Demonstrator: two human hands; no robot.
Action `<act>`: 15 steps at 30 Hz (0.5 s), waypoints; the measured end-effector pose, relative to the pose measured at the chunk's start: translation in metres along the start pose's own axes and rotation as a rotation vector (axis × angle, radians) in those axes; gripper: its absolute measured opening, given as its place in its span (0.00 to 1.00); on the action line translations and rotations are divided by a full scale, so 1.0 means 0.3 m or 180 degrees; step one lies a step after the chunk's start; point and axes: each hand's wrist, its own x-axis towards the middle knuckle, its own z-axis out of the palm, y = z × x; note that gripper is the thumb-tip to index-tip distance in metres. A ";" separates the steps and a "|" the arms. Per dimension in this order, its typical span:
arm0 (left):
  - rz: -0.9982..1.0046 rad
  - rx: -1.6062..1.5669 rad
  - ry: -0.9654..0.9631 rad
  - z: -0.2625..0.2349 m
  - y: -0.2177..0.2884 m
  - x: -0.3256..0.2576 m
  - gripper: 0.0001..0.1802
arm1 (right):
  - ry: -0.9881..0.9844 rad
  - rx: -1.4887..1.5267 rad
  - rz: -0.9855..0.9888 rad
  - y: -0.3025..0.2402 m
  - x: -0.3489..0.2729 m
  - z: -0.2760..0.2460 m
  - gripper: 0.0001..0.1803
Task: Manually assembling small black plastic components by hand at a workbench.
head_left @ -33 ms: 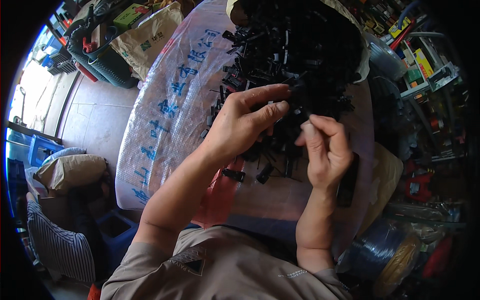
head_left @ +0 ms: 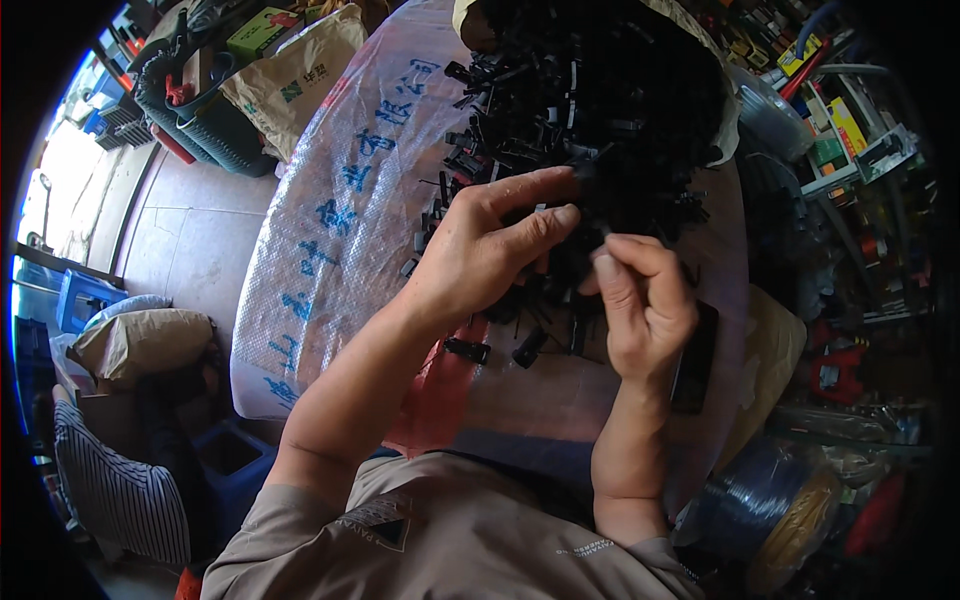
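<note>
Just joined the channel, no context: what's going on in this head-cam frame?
A person works with both bare hands over a heap of small black plastic parts piled on a white woven sack with blue print. The left hand and right hand meet at the heap's near edge, fingertips pinching a small black piece between them. Loose parts lie scattered below the hands. A blue wire spool sits at lower right.

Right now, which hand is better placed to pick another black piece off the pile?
Probably the left hand: its fingers reach over the edge of the pile of black plastic parts, touching pieces there. The right hand sits nearer the body, fingertips pinched together on something small I cannot make out.
</note>
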 end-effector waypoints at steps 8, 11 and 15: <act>0.0451 0.0540 -0.0632 -0.020 0.024 -0.017 0.21 | 0.0128 0.0538 0.0240 0.012 0.004 -0.010 0.11; 0.0239 0.0754 -0.0946 -0.024 0.036 -0.025 0.22 | -0.0312 -0.0371 -0.0556 0.025 0.048 -0.030 0.09; 0.0870 0.0856 -0.0744 -0.004 -0.004 -0.019 0.17 | -0.0263 -0.0069 0.0005 0.042 0.023 -0.037 0.06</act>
